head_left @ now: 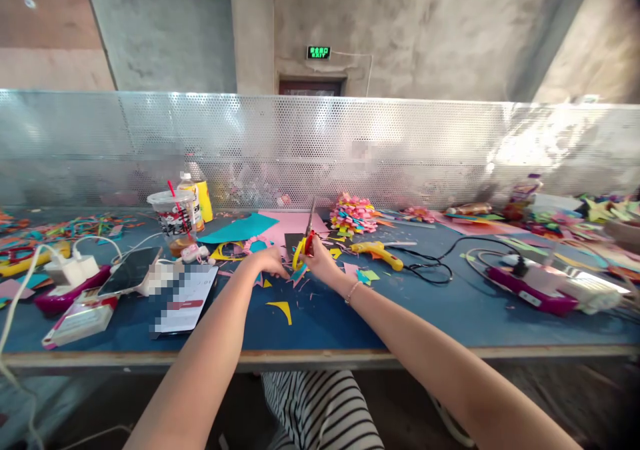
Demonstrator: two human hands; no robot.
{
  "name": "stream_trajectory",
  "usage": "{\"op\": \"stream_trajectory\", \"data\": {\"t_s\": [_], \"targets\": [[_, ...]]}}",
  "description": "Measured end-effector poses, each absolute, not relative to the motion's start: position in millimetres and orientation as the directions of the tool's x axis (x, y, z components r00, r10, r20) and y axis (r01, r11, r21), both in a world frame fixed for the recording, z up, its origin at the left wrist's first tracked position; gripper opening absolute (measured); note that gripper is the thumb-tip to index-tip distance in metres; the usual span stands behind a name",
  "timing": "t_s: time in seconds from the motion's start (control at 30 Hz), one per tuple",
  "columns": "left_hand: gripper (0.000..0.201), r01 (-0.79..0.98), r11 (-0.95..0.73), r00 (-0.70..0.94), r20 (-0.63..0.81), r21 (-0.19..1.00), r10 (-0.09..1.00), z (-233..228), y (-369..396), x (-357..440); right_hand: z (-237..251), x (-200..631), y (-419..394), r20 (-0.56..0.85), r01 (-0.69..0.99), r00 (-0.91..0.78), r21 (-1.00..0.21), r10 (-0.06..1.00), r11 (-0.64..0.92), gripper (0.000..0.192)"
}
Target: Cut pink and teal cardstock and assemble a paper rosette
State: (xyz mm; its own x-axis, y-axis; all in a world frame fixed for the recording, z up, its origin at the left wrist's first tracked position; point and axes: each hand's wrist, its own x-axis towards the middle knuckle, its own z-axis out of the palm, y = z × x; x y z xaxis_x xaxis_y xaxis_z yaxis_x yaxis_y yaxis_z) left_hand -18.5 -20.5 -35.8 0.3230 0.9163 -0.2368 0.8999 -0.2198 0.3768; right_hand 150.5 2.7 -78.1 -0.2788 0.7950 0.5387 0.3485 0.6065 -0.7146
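My right hand point(320, 261) is closed round a pair of scissors point(311, 222), whose blades point up and away from me. Red and yellow show at the handle. Beside it, on the left, my left hand point(270, 261) is low over the table with its fingers curled down among small paper scraps. What its fingertips hold, if anything, I cannot make out. A light blue paper piece point(299, 275) lies between the two hands. Closer to me is a curved yellow paper scrap point(283, 311). Behind the hands lie a pink paper sheet point(293, 222) and a teal sheet point(243, 228).
A yellow glue gun point(379, 253) with a black cord lies right of my hands, near a pink paper flower bundle point(353, 213). To the left are a phone point(193, 300), a lidded cup point(173, 220) and a purple power strip point(53, 300). A perforated metal screen point(310, 143) stands behind.
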Motion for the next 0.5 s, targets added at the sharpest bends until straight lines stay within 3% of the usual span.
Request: {"op": "stream_trajectory", "data": {"t_s": [0.17,0.5], "targets": [[0.025,0.901,-0.22,0.332,-0.269,0.374,0.904,-33.2,-21.5,-19.4,-78.6,149.9,-2.1,0.543,0.435,-0.356,-0.624,0.76,0.649,0.026],[0.026,0.921,-0.199,0.296,-0.266,0.336,0.917,-31.1,-22.7,-18.1,-78.1,150.8,5.7,0.524,0.462,-0.254,-0.672,0.813,0.578,0.028]]}}
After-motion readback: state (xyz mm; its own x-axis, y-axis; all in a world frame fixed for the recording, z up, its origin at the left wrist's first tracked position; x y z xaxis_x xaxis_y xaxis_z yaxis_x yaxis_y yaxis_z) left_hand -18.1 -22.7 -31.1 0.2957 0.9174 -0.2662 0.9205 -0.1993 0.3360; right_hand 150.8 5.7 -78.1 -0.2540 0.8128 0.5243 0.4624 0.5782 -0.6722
